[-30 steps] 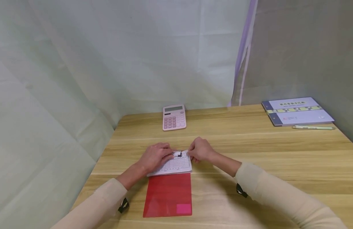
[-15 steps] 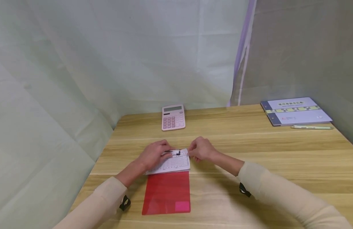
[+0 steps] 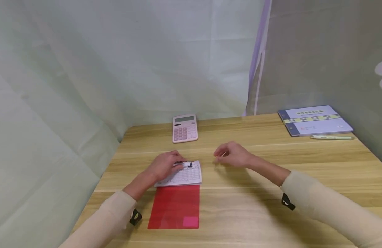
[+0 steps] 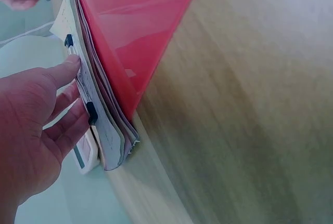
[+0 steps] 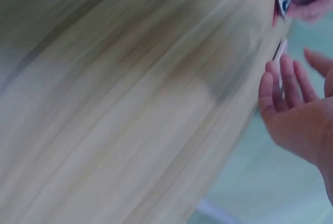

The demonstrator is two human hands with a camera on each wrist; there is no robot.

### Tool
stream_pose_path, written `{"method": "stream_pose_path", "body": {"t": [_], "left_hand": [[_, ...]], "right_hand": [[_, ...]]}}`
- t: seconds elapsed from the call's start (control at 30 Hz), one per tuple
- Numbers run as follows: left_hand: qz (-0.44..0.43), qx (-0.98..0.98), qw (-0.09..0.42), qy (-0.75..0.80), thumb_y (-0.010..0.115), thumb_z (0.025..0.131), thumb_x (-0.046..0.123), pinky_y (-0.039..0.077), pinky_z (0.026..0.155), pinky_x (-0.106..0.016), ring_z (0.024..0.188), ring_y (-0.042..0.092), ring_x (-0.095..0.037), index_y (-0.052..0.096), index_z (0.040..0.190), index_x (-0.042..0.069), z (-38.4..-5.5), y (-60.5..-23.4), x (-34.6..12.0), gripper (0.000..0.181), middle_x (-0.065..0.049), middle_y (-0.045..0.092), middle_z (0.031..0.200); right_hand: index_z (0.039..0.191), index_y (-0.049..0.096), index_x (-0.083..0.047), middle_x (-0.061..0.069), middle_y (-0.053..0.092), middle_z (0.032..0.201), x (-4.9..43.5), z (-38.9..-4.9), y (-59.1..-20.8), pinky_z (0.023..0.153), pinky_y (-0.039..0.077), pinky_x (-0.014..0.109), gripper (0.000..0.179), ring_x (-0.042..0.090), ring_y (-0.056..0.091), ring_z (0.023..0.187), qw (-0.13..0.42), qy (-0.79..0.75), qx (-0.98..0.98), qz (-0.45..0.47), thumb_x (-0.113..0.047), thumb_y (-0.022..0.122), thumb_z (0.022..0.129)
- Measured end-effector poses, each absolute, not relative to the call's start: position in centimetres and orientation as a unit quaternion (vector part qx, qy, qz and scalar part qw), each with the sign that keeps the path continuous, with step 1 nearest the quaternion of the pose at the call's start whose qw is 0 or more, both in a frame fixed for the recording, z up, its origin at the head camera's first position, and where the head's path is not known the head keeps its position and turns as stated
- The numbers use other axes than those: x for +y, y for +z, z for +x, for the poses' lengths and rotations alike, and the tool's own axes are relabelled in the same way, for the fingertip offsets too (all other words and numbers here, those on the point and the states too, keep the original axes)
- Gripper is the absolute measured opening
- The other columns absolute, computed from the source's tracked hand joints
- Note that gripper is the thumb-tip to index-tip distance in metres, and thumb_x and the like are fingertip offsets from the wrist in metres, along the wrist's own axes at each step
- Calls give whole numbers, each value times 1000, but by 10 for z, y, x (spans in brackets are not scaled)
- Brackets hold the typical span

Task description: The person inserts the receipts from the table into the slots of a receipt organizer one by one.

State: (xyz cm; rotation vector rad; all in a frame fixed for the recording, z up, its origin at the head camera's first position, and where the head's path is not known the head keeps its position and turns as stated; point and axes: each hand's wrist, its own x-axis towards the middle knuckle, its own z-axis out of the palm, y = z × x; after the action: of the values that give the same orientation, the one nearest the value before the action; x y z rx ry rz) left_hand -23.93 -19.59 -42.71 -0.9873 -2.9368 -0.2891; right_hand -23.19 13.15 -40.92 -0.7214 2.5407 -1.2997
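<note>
A red translucent clipboard (image 3: 175, 205) lies on the wooden table, with a stack of printed grid-lined sheets (image 3: 189, 176) across its far part. The metal clip (image 3: 187, 164) with black ends sits at the top of the sheets. My left hand (image 3: 164, 166) pinches this clip; in the left wrist view, the thumb is on one side of the clip (image 4: 91, 112) and the fingers on the other. Layered page edges fan out there. To the right of the sheets, apart from them, my right hand (image 3: 235, 155) hovers over the table with loosely bent fingers, holding nothing.
Beyond the hands, a pink calculator (image 3: 185, 128) lies near the table's back edge. At the back right are a white and dark-blue binder (image 3: 318, 125) and a pale green pen (image 3: 331, 137). Pale curtains (image 3: 166, 62) hang behind the table.
My right hand has let go of the sheets' right corner and moved right, away from them. The left hand stays at the clip. The whole view has shifted slightly.
</note>
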Motion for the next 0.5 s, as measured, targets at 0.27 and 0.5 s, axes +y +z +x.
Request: {"method": "stream_pose_path", "body": {"t": [0.27, 0.5], "left_hand": [[-309, -947, 13, -89, 79, 99, 26, 53, 101, -48, 112, 67, -25, 74, 135, 14, -236, -430, -199, 38, -6, 70, 123], [-295, -948, 22, -117, 79, 99, 27, 51, 106, -51, 122, 65, -28, 71, 139, 15, -229, -430, -214, 43, -6, 69, 132]], "right_hand": [[131, 68, 6, 22, 72, 126, 189, -226, -407, 99, 54, 50, 33, 36, 69, 115, 108, -465, 832, -284, -8, 73, 101], [148, 59, -1, 19, 61, 148, 232, -209, -401, 111, 41, 64, 55, 43, 57, 136, 86, -444, 848, -275, -18, 77, 99]]}}
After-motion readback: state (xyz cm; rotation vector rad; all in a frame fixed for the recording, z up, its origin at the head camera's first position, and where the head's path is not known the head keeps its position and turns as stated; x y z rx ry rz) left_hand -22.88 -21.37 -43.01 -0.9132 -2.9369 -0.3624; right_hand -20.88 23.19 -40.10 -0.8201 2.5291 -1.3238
